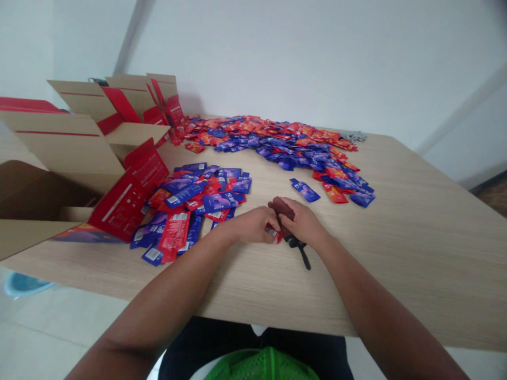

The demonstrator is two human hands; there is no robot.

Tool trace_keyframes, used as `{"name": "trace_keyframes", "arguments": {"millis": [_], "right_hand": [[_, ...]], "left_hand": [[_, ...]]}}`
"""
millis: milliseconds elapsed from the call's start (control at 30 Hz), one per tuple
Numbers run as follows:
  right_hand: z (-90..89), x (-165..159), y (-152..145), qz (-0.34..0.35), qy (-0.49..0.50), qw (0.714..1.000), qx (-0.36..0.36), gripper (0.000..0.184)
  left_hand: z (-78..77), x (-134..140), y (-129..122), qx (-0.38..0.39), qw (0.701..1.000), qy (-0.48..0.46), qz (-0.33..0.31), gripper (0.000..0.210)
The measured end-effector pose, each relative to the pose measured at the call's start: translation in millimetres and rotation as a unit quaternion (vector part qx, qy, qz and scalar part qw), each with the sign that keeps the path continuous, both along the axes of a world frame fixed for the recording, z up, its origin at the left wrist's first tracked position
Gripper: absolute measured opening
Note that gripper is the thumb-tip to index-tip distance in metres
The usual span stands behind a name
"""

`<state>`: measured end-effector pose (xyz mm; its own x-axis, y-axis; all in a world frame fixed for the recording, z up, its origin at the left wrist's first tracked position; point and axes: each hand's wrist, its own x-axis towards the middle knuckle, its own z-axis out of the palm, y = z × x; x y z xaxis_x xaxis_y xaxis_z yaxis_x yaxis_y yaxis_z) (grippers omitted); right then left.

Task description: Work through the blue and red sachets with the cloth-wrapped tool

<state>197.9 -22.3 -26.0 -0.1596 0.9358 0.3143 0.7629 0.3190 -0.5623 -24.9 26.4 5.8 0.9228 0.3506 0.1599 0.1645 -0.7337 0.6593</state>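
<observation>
2 hands [256, 224] [304, 221], 2 pkt piles [224, 201] [295, 150] (approx.)

Looks like smooth, matt wood grain on the counter [415, 253]. Seems like thin, slick plastic or foil on the packets [224, 202], with a glossy, slightly creased skin. Shows plain matt cardboard inside the boxes [59, 141], with smoother printed card on the red flaps [119, 207]. Resembles crumpled cloth in the grey rag [354, 136], open mesh in the green cap [261, 367], smooth plastic in the blue basin [26, 283], and flat matt paint on the wall [285, 63].
</observation>
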Motion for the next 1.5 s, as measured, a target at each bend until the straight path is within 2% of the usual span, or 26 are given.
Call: {"name": "trace_keyframes", "arguments": {"millis": [500, 667, 800, 900, 967, 1067, 1133, 1500], "right_hand": [[2.9, 10.5, 6.1, -0.066, -0.034, 0.997, -0.019, 0.050], [2.7, 19.1, 6.3, -0.111, -0.042, 0.993, -0.016, 0.052], [1.4, 21.2, 6.0, -0.150, -0.024, 0.988, 0.024, 0.063], [3.5, 15.7, 4.1, -0.134, 0.020, 0.988, 0.077, 0.067], [5.4, 9.4, 1.6, -0.091, 0.036, 0.991, 0.087, 0.063], [6.4, 0.6, -2.1, -0.002, 0.023, 0.999, 0.040, 0.057], [5.6, -2.5, -3.2, 0.023, 0.014, 1.000, 0.005, 0.056], [3.2, 3.2, 3.3, -0.030, -0.035, 0.999, -0.019, 0.053]], "left_hand": [[-0.3, -0.3, 1.8, -0.012, 1.000, -0.014, -0.014, 0.024], [-1.3, -0.9, 2.4, -0.010, 1.000, -0.017, -0.018, 0.022], [-0.3, -1.7, 2.1, -0.008, 0.999, -0.021, -0.023, 0.021], [-0.4, -2.2, 1.8, -0.005, 1.000, -0.018, -0.015, 0.023], [-0.7, -2.3, 1.7, -0.008, 1.000, -0.016, -0.012, 0.023], [-1.0, -1.9, 1.5, -0.011, 1.000, -0.008, -0.007, 0.023], [-1.1, -1.4, 1.7, -0.012, 1.000, -0.001, -0.005, 0.024], [-1.5, -0.8, 1.9, -0.023, 1.000, -0.018, -0.012, 0.025]]}}
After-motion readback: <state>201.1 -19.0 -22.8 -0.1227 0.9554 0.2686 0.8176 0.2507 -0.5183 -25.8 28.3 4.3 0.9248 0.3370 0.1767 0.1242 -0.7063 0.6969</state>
